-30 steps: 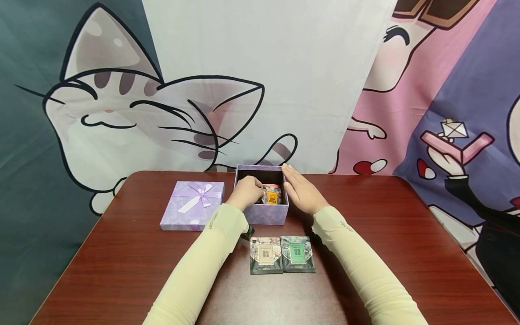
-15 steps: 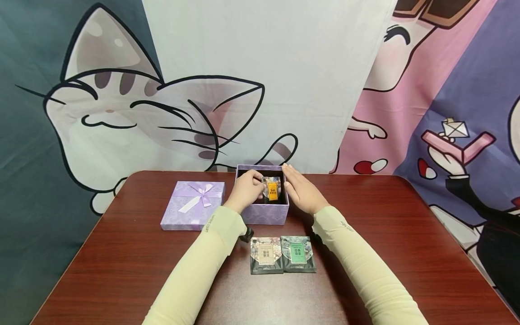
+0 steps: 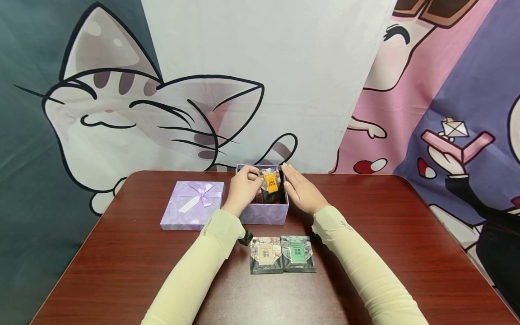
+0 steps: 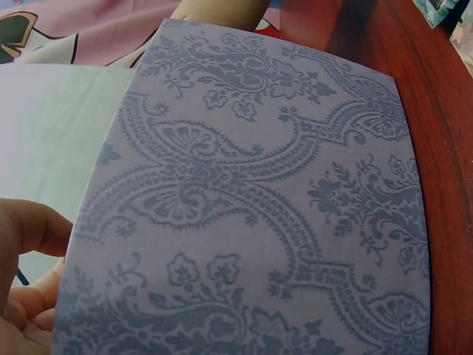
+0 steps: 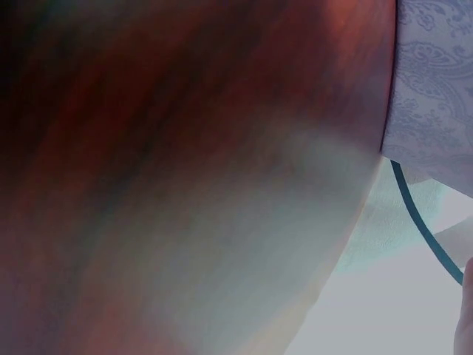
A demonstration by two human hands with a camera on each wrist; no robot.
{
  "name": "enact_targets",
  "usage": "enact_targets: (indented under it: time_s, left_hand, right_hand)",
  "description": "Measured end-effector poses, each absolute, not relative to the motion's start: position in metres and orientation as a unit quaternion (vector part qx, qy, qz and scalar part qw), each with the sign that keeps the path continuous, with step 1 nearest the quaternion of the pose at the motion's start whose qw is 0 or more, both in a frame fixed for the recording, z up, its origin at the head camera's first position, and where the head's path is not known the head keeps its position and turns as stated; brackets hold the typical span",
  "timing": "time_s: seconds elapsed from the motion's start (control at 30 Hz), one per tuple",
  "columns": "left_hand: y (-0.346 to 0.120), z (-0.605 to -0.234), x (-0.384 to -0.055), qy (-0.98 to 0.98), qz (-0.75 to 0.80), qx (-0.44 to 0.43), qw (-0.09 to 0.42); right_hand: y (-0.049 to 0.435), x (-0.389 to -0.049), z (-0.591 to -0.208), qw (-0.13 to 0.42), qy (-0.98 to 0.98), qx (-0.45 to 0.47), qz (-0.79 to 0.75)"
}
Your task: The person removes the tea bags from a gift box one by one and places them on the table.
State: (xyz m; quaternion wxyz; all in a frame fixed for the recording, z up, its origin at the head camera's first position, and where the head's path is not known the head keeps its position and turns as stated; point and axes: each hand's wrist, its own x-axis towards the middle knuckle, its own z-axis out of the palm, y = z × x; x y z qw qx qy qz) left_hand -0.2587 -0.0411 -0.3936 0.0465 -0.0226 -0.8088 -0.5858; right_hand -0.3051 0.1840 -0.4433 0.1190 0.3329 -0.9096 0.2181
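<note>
A purple patterned box (image 3: pixel 266 214) stands open near the table's far edge. Over its opening my left hand (image 3: pixel 242 187) pinches a dark sachet (image 3: pixel 271 183) with an orange label by its upper left side. The sachet is tilted, its lower part inside the box. My right hand (image 3: pixel 302 190) lies with straight fingers against the box's right wall. In the left wrist view the patterned box wall (image 4: pixel 251 192) fills the middle, and left-hand fingers (image 4: pixel 33 229) show at its left edge. The right wrist view catches the box side (image 5: pixel 436 89) and a sliver of a fingertip (image 5: pixel 465 310).
The purple lid (image 3: pixel 192 205) with a ribbon bow lies left of the box. In front, a sachet with a beige label (image 3: pixel 266 255) and one with a green label (image 3: pixel 298 253) lie side by side on the brown table (image 3: pixel 365 234). A printed curtain hangs behind.
My left hand has risen out of the box, drawing the orange-labelled sachet up with it; more of the sachet now shows and it leans. My right hand has stayed against the box.
</note>
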Motion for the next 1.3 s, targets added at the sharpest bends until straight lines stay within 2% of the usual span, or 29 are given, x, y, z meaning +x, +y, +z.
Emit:
enact_targets:
  time_s: [0.4, 0.8, 0.97, 1.3]
  left_hand:
    - [-0.045, -0.397, -0.257, -0.779, -0.620, -0.030, 0.091]
    - [-0.061, -0.396, -0.250, -0.667, -0.738, -0.035, 0.092]
    - [-0.073, -0.392, -0.241, -0.649, -0.756, -0.025, 0.074]
    - [-0.104, -0.381, -0.219, -0.658, -0.751, -0.056, -0.003]
  right_hand:
    - [0.184, -0.304, -0.441, 0.105, -0.913, 0.327, 0.220]
    - [0.183, -0.305, -0.445, 0.119, -0.911, 0.331, 0.215]
    - [0.183, -0.306, -0.445, 0.121, -0.912, 0.332, 0.208]
    - [0.185, -0.307, -0.443, 0.140, -0.906, 0.347, 0.198]
